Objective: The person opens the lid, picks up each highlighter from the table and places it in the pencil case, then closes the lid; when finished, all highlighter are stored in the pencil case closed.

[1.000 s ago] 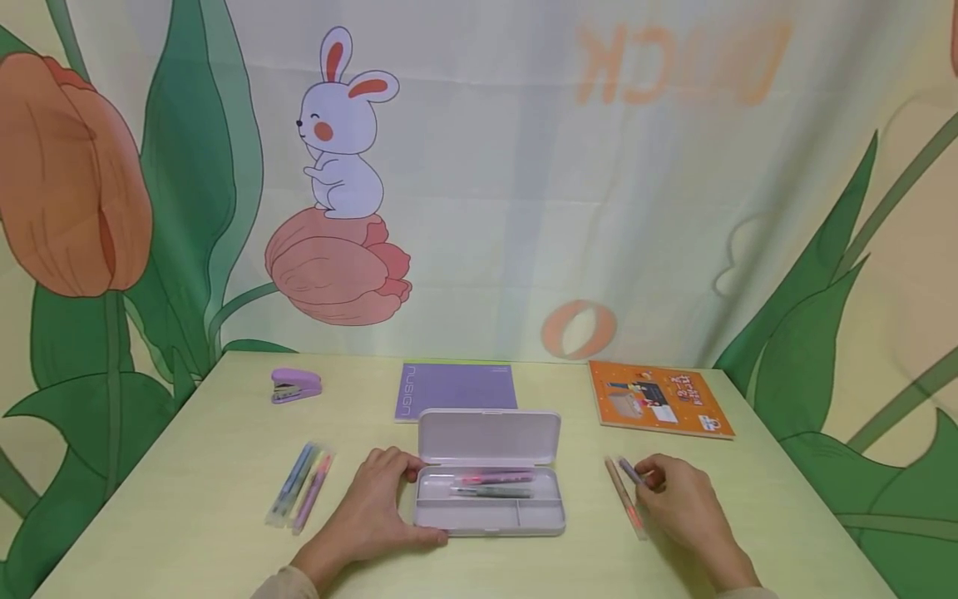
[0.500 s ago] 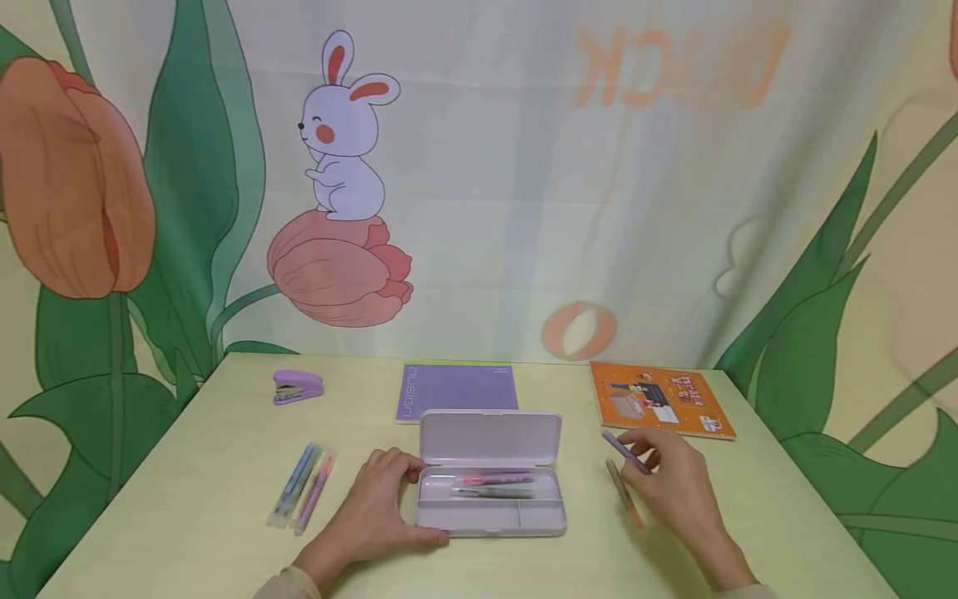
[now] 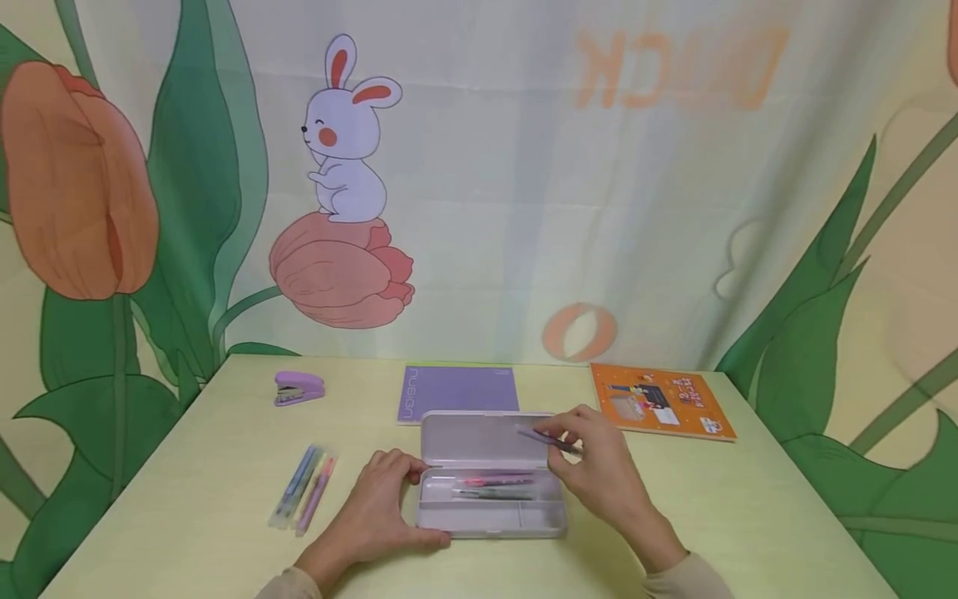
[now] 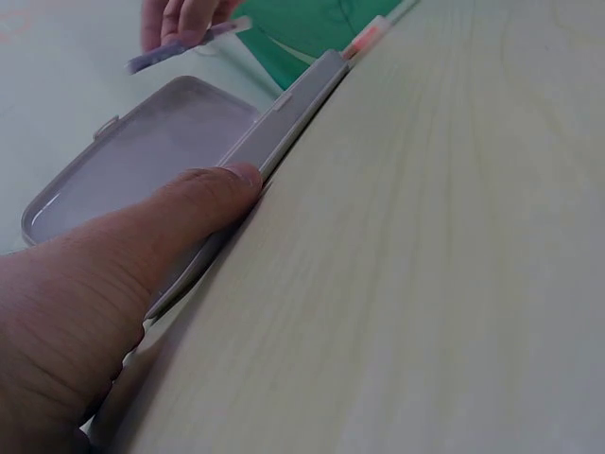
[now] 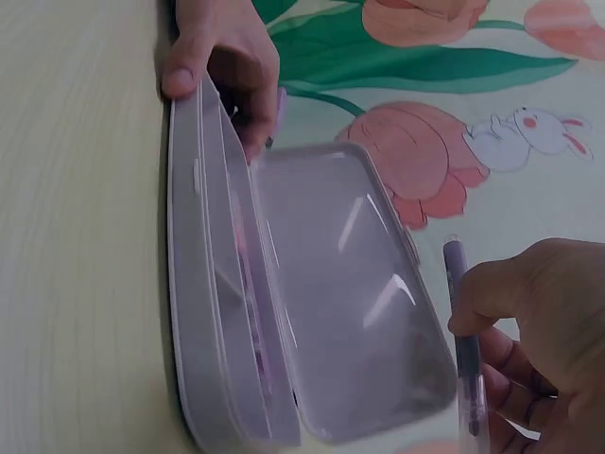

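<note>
A pale grey pencil case (image 3: 479, 519) lies on the table with its lid (image 3: 471, 441) raised. My left hand (image 3: 377, 512) grips its left end, thumb (image 4: 213, 194) along the front side and fingers at the back corner. A pink-purple pen (image 3: 497, 481) and a grey-green pen (image 3: 494, 494) lie in the long rear compartment. Over the right side of the lid, my right hand (image 3: 609, 466) pinches a purple pen (image 3: 537, 434) with a clear cap (image 5: 473, 426), held apart from the case. An orange-tipped pen (image 4: 367, 38) on the table is hidden in the head view.
Several coloured pens (image 3: 303, 487) lie to the left of the case. A purple stapler (image 3: 299, 388) is at the back left. Behind the case lies a purple notebook (image 3: 460, 389), and an orange book (image 3: 662, 401) lies at the back right.
My right hand has lifted the purple pen from the table at the right and carried it left to the case's lid. The left hand has stayed on the case.
</note>
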Demonstrator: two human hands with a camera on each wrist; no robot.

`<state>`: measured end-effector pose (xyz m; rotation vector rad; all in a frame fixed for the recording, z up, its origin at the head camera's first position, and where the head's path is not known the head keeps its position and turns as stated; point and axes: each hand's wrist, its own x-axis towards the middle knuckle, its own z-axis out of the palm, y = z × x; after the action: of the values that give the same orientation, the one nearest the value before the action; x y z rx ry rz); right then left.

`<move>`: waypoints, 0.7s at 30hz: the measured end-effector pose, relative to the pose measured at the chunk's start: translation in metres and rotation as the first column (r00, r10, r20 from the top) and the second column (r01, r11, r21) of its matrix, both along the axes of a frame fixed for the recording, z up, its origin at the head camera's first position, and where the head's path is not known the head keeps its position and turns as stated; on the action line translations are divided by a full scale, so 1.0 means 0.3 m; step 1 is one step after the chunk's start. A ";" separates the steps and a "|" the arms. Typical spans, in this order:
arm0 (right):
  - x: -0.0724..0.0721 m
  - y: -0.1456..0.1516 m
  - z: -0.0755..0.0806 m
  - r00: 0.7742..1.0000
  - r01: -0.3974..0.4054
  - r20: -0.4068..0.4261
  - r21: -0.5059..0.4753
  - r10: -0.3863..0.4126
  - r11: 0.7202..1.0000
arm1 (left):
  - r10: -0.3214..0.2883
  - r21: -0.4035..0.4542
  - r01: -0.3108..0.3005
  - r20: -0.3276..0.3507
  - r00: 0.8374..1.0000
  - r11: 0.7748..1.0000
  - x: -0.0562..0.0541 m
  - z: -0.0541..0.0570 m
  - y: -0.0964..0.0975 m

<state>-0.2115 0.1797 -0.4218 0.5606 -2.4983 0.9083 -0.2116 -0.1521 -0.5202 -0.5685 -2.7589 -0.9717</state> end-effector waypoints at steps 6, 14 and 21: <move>-0.014 -0.109 -0.029 0.997 -0.080 0.022 -0.011 0.080 0.997 | -0.005 -0.007 0.005 -0.020 1.000 1.000 0.002 0.000 -0.001; -0.016 -0.184 -0.072 0.992 -0.125 0.036 0.042 0.123 0.991 | -0.011 -0.012 0.010 -0.029 1.000 1.000 0.001 0.003 -0.003; -0.008 -0.192 -0.081 0.995 -0.085 0.066 0.060 0.081 0.995 | -0.005 -0.009 0.005 -0.023 1.000 1.000 0.004 0.010 -0.001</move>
<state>-0.2137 0.1220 -0.4460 0.6707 -2.5852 0.8938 -0.2103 -0.1525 -0.5172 -0.5844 -2.7441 -0.9482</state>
